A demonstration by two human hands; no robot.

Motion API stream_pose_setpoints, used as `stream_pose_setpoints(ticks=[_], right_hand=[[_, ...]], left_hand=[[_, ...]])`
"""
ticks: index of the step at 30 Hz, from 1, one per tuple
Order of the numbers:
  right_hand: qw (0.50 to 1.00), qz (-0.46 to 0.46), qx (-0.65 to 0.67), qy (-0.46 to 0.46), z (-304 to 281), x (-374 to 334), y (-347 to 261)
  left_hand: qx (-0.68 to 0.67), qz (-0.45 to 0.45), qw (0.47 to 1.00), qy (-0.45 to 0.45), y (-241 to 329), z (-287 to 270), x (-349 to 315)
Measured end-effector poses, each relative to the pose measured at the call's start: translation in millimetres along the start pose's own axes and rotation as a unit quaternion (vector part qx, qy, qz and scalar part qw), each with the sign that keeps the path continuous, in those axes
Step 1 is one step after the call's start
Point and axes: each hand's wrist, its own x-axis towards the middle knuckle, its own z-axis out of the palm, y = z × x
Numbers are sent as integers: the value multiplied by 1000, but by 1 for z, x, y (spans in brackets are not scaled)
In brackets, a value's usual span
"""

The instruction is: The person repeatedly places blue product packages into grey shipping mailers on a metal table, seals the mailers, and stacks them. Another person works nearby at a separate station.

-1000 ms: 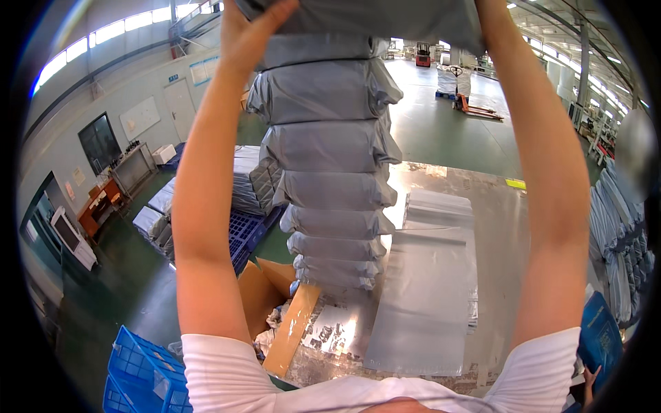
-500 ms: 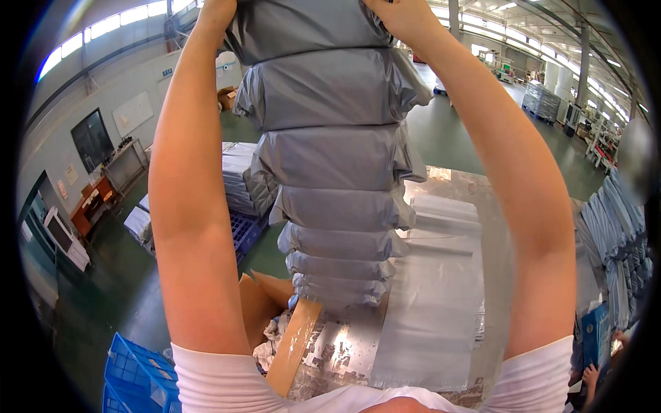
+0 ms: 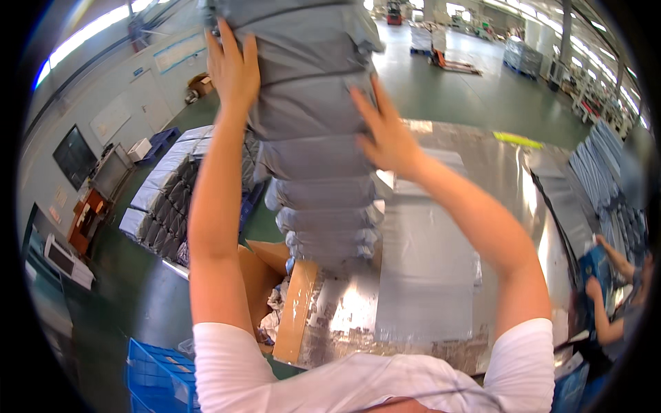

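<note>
A tall stack of grey plastic-wrapped packages (image 3: 310,103) rises in front of me from the metal table (image 3: 351,306), its top beyond the upper edge of the picture. My left hand (image 3: 234,72) lies along the left side of the upper packages, fingers stretched and spread. Against the right side, lower down, rests my right hand (image 3: 389,138), fingers also apart. Neither hand is closed round a package. Just right of the stack lies a pile of flat grey plastic bags (image 3: 427,275).
An open cardboard box (image 3: 296,313) with crumpled scraps stands left of the table, a blue crate (image 3: 158,375) below it. More grey packages (image 3: 169,172) are stacked at left. At right, a co-worker's hands (image 3: 593,286) are near a blue item, below leaning grey packages (image 3: 599,165).
Both hands have come down from the top of the stack to its sides, and their fingers have opened out. The view has shifted, showing more of the table and the co-worker.
</note>
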Motion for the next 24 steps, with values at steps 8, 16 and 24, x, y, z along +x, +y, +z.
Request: stream_pose_setpoints(ticks=[8,16,24], right_hand=[[825,246,191,-471,38,-421,-103],[826,428,-45,-364,-2,-505,-128],[815,422,-148,-368,17,-522,-66]], left_hand=[[-337,-739,570,-124,61,-64,-451],[-337,-853,395,-45,36,4,-480],[-290,-853,430,-54,35,25,-480]])
